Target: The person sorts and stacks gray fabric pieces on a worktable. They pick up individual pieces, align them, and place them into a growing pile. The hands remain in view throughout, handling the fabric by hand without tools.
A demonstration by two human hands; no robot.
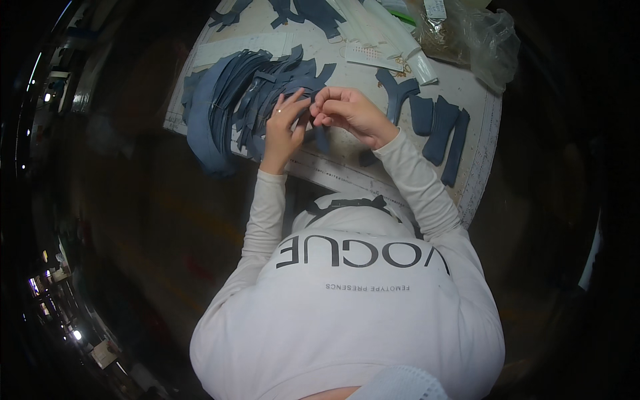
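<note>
Over the near edge of the table, my two hands meet fingertip to fingertip. My left hand [287,127] wears a ring; its thumb and index finger close together while the other fingers stand apart. My right hand [352,115] pinches, its other fingers curled. A narrow blue fabric piece [321,139] shows between and just below the fingertips, and the fingers mostly cover where it is gripped. Left of and behind my left hand lies a big heap of blue fabric strips [223,93], part of it draping over the table edge.
Right of my hands lie a forked blue piece [393,90] and several cut blue pieces [440,130]. Farther back are white strips [373,30], a printed card [373,57] and a clear plastic bag [493,47]. More blue pieces [317,15] lie along the table's [480,143] far side.
</note>
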